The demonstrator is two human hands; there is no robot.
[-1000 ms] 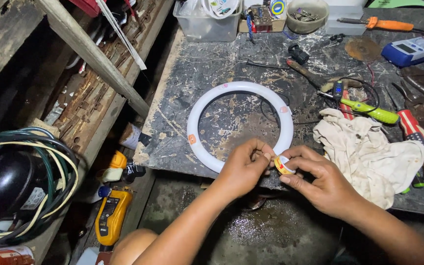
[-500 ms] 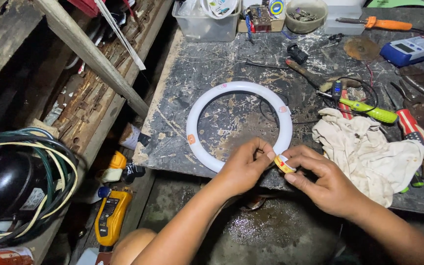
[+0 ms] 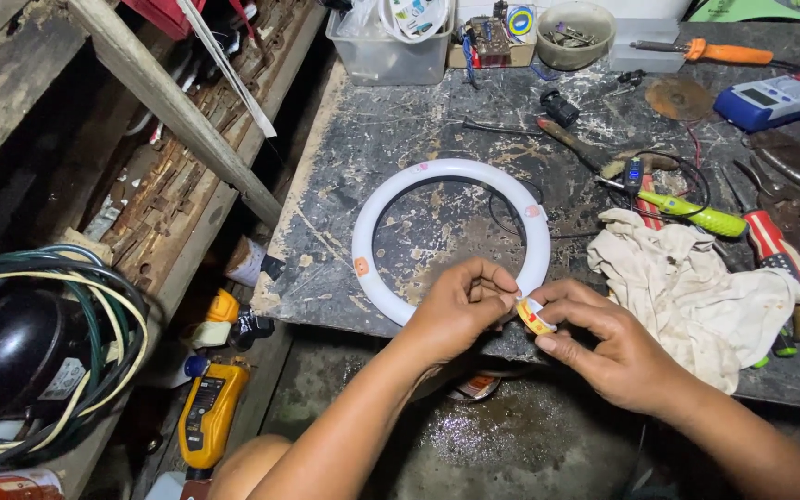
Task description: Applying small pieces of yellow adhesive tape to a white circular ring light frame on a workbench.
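Observation:
A white circular tube lamp (image 3: 391,199) lies flat on the stained workbench (image 3: 400,130). Its near end is in my two hands at the bench's front edge. My left hand (image 3: 460,310) pinches the tube's near side with its fingertips. My right hand (image 3: 604,347) grips the lamp's small yellow and red fitting (image 3: 534,317), which sits between thumb and fingers. The two hands touch at the fingertips. The part of the tube under my fingers is hidden.
A crumpled whitish rag (image 3: 696,296) lies right of my hands. Screwdrivers (image 3: 696,215) and pliers (image 3: 789,176) fill the right side, with a blue meter (image 3: 770,100) behind. A clear tub (image 3: 386,51) and a bowl (image 3: 574,32) stand at the back. A yellow meter (image 3: 207,412) and coiled cables (image 3: 67,324) sit lower left.
My hands stay at the lamp's near end; the fingers shift slightly around the fitting. The lamp has not moved.

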